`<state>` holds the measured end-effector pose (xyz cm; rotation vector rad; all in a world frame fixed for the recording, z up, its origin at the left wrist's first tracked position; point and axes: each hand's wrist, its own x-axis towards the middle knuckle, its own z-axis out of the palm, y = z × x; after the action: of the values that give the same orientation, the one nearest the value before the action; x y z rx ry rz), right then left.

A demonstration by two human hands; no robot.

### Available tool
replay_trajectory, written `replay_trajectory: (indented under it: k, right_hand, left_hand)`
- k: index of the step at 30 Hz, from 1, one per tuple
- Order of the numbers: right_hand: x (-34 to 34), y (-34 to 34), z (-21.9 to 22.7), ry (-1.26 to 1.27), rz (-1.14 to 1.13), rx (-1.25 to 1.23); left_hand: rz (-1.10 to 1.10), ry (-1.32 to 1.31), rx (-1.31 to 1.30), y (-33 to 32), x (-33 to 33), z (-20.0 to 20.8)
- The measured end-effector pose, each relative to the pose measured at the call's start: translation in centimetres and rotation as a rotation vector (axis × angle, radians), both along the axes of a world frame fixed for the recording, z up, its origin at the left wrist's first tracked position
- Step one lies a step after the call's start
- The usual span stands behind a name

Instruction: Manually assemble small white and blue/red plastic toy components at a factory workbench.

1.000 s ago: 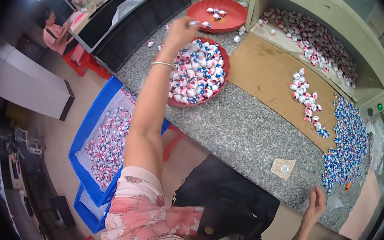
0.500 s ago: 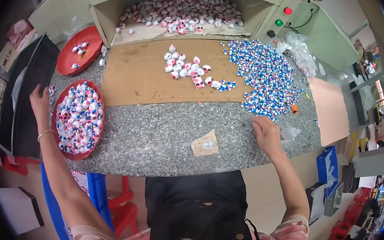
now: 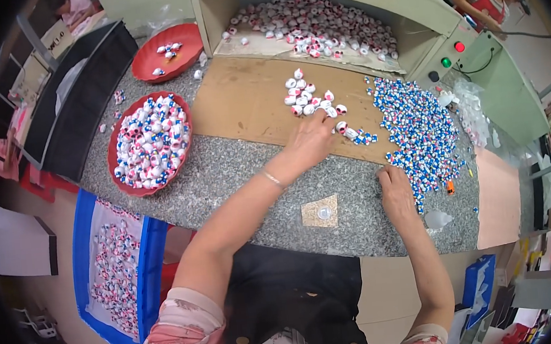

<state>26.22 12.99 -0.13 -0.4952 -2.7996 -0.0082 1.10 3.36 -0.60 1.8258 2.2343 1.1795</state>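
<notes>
My left hand (image 3: pixel 311 141) reaches over the brown cardboard, with its fingertips at a loose cluster of white-and-pink ball-shaped pieces (image 3: pixel 307 96). It covers part of the cluster, and whether it grips one is hidden. By the near edge of a heap of small blue-and-white pieces (image 3: pixel 419 133), my right hand (image 3: pixel 397 194) has its fingers bent together; anything in them is too small or hidden to make out. Between the hands lie a white-and-pink ball (image 3: pixel 342 127) and a few blue-and-white pieces (image 3: pixel 367 139). A small tan pad (image 3: pixel 320 212) with a clear round piece sits nearer me.
A red bowl (image 3: pixel 118 176) full of assembled pieces stands at left, another red bowl (image 3: pixel 142 71) behind it. More balls fill the machine opening (image 3: pixel 335 29). A blue crate (image 3: pixel 86 254) is below left. A white translucent bottle (image 3: pixel 437 219) lies by my right wrist.
My left hand has swung from beside the left bowl across to the ball cluster on the cardboard. My right hand stays by the heap. The whole view has shifted and turned.
</notes>
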Motion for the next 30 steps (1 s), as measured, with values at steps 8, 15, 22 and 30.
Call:
replay_trajectory:
  k: [8, 15, 22, 30]
  right_hand:
    - [1.2, -3.0, 3.7, 0.153, -0.16, -0.841]
    - [2.6, -6.4, 3.9, 0.009, -0.167, -0.669]
    - [2.1, -6.4, 3.5, -0.11, -0.015, -0.31]
    - [1.5, -6.5, 3.0, -0.074, -0.065, -0.332]
  left_hand:
    - [-0.175, -0.52, -0.055, -2.9, 0.4, 1.0]
    - [-0.316, -1.397, -0.016, -13.1, 2.6, 0.5]
    - [-0.303, -1.526, -0.027, -16.7, 6.3, 0.0]
    - [-0.341, -1.659, 0.023, -17.8, 6.1, -0.6]
